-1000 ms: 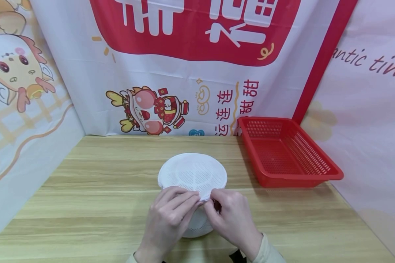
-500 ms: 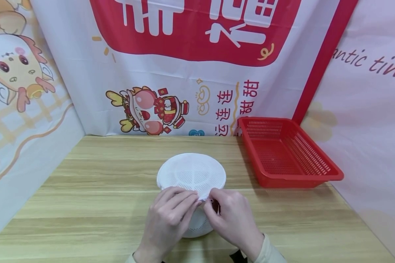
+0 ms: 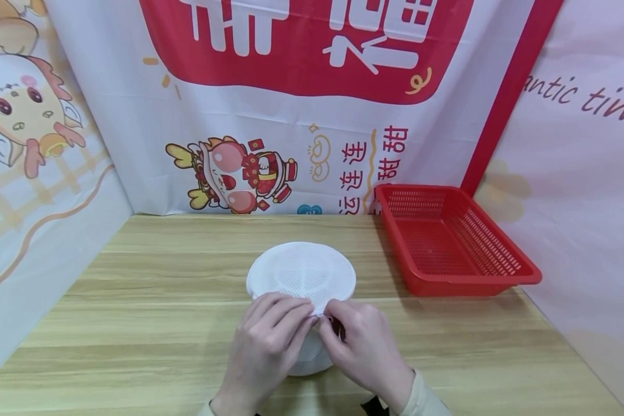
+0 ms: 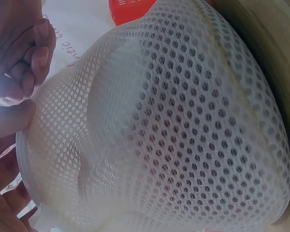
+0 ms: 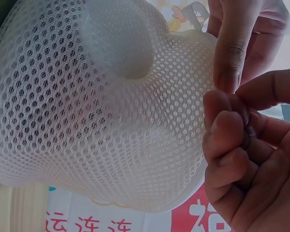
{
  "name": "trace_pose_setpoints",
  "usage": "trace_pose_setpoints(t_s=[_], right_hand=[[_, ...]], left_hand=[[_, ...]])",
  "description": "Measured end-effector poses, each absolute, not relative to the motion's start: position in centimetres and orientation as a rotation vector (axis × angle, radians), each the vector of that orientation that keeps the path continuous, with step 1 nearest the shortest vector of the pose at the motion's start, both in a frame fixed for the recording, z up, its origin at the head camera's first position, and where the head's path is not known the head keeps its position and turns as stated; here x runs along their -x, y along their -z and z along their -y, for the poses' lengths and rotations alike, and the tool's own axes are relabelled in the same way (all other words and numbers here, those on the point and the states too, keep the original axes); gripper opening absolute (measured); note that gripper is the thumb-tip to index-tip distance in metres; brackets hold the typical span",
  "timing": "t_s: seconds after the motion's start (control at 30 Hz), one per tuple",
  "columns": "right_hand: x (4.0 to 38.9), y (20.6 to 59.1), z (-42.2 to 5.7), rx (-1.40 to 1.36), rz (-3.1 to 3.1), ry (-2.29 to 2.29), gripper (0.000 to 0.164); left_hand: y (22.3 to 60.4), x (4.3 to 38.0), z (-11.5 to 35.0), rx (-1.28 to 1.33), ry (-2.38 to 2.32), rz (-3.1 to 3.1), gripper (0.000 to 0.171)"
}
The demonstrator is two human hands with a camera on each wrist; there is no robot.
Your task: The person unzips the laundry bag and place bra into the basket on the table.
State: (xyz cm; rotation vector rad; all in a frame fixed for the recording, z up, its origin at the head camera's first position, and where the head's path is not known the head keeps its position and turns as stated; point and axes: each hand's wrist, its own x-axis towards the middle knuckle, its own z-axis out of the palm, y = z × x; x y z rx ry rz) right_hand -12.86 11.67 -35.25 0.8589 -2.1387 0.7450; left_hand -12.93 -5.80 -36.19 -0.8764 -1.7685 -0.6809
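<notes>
A white mesh laundry bag (image 3: 301,268) stands upright on the table, its round top facing up. My left hand (image 3: 270,335) pinches the near rim of the top, its fingers lying over the edge. Beside it, my right hand (image 3: 361,341) pinches the same rim between thumb and curled forefinger, the tips nearly meeting the left fingers. What exactly lies in the right pinch is hidden by the fingers. In the left wrist view the sagging mesh wall (image 4: 193,121) fills the frame, with a paler rounded patch (image 5: 123,41) seen on it in the right wrist view.
A red plastic basket (image 3: 431,248) with slotted sides stands at the back right of the wood-grain table (image 3: 135,323). Printed cloth (image 3: 312,110) hangs behind the table, and more covers both sides.
The right fingers have moved slightly left along the rim, closer to the left fingers. The left hand keeps its pinch, and the bag's top has shifted a little left.
</notes>
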Motion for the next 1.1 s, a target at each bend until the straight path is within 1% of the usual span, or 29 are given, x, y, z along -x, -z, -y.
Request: trace_pose_setpoints(t_s=[0.67, 1.1], right_hand=[[12.50, 34.89, -11.54, -0.815, 2.247, -0.679, 0.023], [12.55, 34.99, -11.55, -0.804, 2.219, -0.667, 0.030]], left_hand=[[36.14, 13.07, 5.95, 0.898, 0.648, 1.702, 0.022], [36.09, 13.12, 5.88, 0.907, 0.656, 1.708, 0.022]])
